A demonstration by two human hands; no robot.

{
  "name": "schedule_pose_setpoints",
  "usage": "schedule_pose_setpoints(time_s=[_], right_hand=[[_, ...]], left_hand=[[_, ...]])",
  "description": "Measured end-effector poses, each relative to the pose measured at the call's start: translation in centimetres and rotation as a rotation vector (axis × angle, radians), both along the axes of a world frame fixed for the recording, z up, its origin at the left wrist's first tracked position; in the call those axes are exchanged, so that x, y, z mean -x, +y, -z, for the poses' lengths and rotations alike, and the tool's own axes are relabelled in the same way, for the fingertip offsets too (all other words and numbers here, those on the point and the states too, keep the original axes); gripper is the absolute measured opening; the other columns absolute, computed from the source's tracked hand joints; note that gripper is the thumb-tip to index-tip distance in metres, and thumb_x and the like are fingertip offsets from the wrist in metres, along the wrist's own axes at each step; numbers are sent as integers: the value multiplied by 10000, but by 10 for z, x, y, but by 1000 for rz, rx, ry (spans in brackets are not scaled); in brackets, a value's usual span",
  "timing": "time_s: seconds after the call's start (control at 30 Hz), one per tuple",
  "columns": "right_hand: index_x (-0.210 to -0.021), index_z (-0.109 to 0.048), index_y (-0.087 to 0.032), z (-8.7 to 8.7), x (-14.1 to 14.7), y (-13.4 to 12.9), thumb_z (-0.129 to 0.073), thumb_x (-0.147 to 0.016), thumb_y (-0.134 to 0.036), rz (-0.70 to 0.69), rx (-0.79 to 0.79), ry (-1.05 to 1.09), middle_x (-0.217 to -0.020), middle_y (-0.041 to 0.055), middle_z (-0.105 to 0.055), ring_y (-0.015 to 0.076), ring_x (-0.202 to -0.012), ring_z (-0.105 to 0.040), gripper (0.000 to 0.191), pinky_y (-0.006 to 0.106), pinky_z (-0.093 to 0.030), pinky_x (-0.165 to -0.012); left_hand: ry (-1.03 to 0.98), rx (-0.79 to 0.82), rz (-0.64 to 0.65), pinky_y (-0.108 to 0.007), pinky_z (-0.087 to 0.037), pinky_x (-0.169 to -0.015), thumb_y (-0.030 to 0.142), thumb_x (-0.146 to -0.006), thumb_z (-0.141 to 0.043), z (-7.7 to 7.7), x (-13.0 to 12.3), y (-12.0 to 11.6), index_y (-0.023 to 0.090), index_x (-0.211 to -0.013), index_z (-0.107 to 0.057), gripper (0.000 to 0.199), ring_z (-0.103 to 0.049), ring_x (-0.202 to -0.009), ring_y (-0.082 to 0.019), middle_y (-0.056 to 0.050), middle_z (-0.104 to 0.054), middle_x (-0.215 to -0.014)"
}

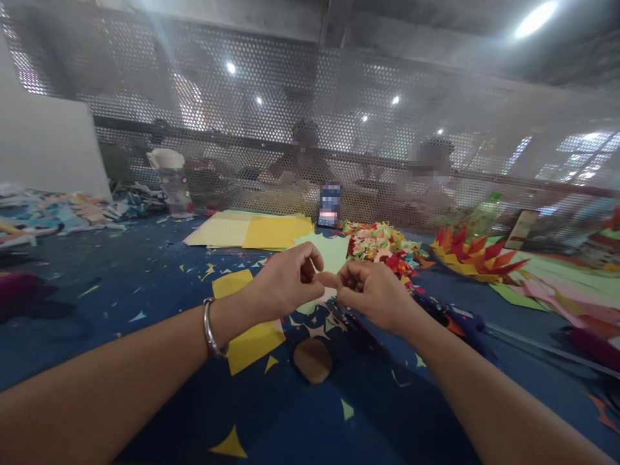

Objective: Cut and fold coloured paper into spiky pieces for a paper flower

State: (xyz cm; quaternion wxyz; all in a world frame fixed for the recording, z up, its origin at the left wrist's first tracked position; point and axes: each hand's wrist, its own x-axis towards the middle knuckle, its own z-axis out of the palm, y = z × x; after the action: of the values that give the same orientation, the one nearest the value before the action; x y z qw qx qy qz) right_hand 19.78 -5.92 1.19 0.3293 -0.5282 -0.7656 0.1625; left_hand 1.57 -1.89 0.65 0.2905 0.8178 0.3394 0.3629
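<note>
Between my hands is a small curved piece of peach-tan paper [329, 279]. My right hand [375, 294] pinches its right end between thumb and curled fingers. At the other end, my left hand [285, 278], with a silver bangle on the wrist, holds the paper near the thumb while its index finger arches above. Some of the left fingertips are hidden. Below the hands a rounded tan paper disc [312, 360] lies flat on the dark blue table. Yellow paper [254, 349] lies partly under my left wrist, and pale green paper [325, 248] is behind the hands.
Yellow and cream sheets [278, 231] lie at the back, near an upright phone [330, 205]. A heap of colourful scraps [380, 245] and an orange spiky paper piece [477, 255] sit to the right. A clear bottle [175, 187] stands left, before a perforated metal screen [261, 148].
</note>
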Motion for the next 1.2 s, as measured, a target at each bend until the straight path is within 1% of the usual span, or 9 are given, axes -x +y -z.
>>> schedule_pose_setpoints(time_s=[0.2, 0.33, 0.4, 0.5, 0.6, 0.67, 0.8, 0.97, 1.2], right_hand=[[-624, -514, -183, -1, -2, 1, -551, -699, -171, 32, -28, 3, -533, -50, -460, 92, -493, -405, 84, 218, -297, -466], [-658, -536, -184, 0, -4, 2, -551, -715, -180, 34, -5, 30, -519, -47, -482, 95, -479, -435, 58, 218, -316, -463], [-673, -540, -186, 1, -5, 3, -551, -726, -183, 18, 7, 35, -516, -49, -477, 95, -475, -434, 54, 218, -321, -458], [-686, -541, -187, 2, -7, 4, -564, -728, -185, -18, 8, 16, -535, -46, -478, 95, -488, -427, 48, 220, -324, -459], [-681, -543, -185, 2, -6, 3, -569, -726, -182, -42, 4, -17, -548, -42, -479, 97, -502, -421, 52, 223, -319, -459], [-687, -544, -185, 2, -5, 2, -557, -734, -171, -46, 0, -28, -548, -43, -477, 98, -502, -421, 50, 224, -320, -460], [-731, -540, -191, 3, -4, 0, -537, -777, -184, -39, -76, -39, -591, -35, -502, 103, -529, -449, 47, 227, -346, -486], [-848, -522, -207, 4, -3, -1, -525, -813, -189, -27, -199, 8, -661, -30, -516, 104, -549, -467, 40, 227, -376, -509], [-929, -553, -218, 3, 2, -6, -549, -813, -160, -80, -289, -101, -813, -12, -538, 85, -551, -466, 130, 238, -389, -547]], left_hand=[[-55, 186, 37, -216, -370, -463, 253, -709, -603, 5, -1, 5, 198, -856, -529, 173, -550, -534, -123, 19, -580, -604], [-42, 294, 96, -228, -389, -468, 390, -753, -582, 1, -2, -1, 187, -791, -542, 210, -539, -513, -125, 7, -578, -583], [25, 268, 131, -228, -380, -473, 391, -762, -564, -2, -1, -3, 183, -753, -557, 208, -523, -512, -118, 7, -580, -587], [111, 120, 144, -223, -348, -484, 302, -736, -573, -3, -1, -5, 177, -707, -600, 131, -491, -534, -108, 15, -580, -597], [109, 16, 123, -225, -351, -515, 262, -738, -554, -2, -2, -4, 182, -722, -659, 133, -485, -555, -104, 19, -593, -605], [76, 20, 110, -227, -362, -528, 256, -740, -550, -2, -3, -3, 185, -731, -683, 150, -496, -555, -104, 17, -610, -598], [-20, 271, 150, -232, -402, -572, 245, -714, -608, -1, -4, -3, 156, -728, -677, 113, -562, -591, -118, -7, -656, -619], [-330, 613, 126, -233, -430, -633, 260, -700, -686, 1, -6, 1, 143, -730, -629, 133, -574, -621, -101, -21, -665, -670], [-596, 824, 80, -271, -462, -780, 201, -692, -716, 2, -10, 4, 150, -709, -572, 153, -603, -661, -102, -4, -639, -676]])
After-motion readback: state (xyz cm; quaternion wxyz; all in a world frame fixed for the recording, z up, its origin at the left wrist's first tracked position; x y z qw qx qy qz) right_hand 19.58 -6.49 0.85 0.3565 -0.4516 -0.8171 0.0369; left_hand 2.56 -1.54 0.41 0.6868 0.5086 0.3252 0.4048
